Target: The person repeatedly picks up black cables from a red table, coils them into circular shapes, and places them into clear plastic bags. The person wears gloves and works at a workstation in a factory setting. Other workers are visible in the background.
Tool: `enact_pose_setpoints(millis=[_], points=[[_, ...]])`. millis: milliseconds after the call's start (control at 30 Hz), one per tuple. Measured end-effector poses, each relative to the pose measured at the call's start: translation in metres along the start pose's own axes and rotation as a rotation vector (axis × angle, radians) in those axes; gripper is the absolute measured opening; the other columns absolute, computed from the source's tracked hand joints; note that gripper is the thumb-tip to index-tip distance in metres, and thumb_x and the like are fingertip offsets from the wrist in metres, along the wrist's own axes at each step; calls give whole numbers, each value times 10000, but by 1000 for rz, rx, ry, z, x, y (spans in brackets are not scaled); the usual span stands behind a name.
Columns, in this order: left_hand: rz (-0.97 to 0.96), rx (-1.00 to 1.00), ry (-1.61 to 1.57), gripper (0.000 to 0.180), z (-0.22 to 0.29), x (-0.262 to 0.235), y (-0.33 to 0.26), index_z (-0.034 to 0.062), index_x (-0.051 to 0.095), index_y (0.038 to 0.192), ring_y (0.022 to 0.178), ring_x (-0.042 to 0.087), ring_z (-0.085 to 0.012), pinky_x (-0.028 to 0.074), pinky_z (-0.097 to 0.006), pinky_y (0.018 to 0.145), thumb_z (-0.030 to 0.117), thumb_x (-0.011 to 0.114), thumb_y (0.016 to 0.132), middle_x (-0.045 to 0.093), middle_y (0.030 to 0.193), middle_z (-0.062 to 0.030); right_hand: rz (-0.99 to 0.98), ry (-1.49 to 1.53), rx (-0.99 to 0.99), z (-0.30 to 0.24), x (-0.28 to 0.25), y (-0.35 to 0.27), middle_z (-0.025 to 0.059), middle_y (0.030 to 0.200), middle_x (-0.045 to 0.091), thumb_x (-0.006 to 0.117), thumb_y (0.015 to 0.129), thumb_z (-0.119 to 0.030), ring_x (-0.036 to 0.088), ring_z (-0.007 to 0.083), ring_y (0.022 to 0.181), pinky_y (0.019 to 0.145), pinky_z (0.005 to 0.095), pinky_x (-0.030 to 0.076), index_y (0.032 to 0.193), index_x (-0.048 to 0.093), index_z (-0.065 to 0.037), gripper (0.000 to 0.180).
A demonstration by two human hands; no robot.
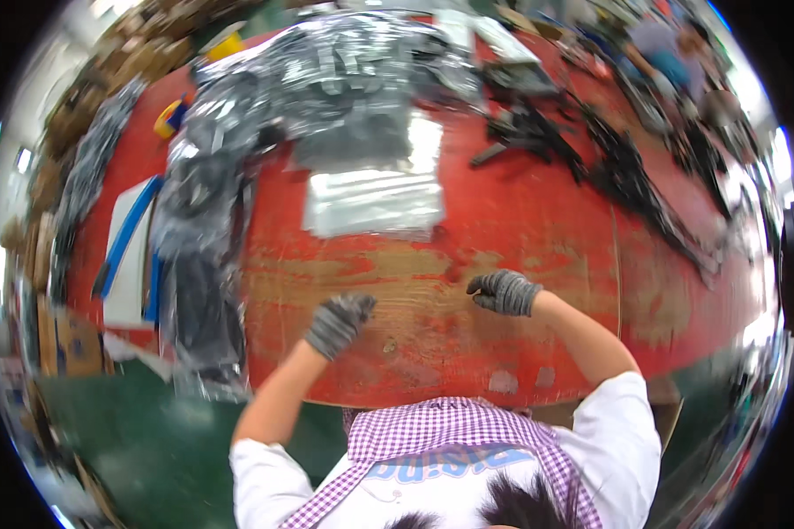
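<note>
Fingers curled, holding nothing: left hand (340, 323), right hand (504, 292) | clear bag stack (373, 203) well beyond on red table (538, 229)

Bright overhead light glares off the plastic bags (344, 79); motion blur throughout, edges bent by fisheye.

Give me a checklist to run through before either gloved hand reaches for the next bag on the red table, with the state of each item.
1. Left hand free: cannot tell; the grey glove is curled, and nothing shows in it.
2. Right hand free: cannot tell; it is fisted on the table, with the inside hidden.
3. Work area between the hands bare: ok; only worn red wood shows there.
4. Clear plastic bag within a straight reach: ok; it lies flat just beyond the hands.
5. Bagged dark items at the left stable: not ok; they hang over the table's near edge.
6. Black parts out of the path: ok; far right.
</note>
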State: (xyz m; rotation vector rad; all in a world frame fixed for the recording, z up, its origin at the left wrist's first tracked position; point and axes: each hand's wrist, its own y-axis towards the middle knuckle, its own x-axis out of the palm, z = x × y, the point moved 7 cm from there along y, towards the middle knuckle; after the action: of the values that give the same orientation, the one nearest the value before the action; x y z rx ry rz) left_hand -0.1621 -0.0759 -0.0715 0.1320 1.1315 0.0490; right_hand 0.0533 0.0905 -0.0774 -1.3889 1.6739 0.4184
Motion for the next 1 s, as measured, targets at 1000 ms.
enact_pose_setpoints(millis=[1000], points=[[-247, -256, 62, 187, 83, 92, -9, 108, 638, 917, 777, 626, -288, 499, -363, 699, 236, 594, 789, 640, 850, -141, 526, -531, 1055, 398, -234, -181, 95, 1283, 433, 549, 754, -399, 392, 270, 1191, 968, 521, 279, 1181, 496, -200, 474]])
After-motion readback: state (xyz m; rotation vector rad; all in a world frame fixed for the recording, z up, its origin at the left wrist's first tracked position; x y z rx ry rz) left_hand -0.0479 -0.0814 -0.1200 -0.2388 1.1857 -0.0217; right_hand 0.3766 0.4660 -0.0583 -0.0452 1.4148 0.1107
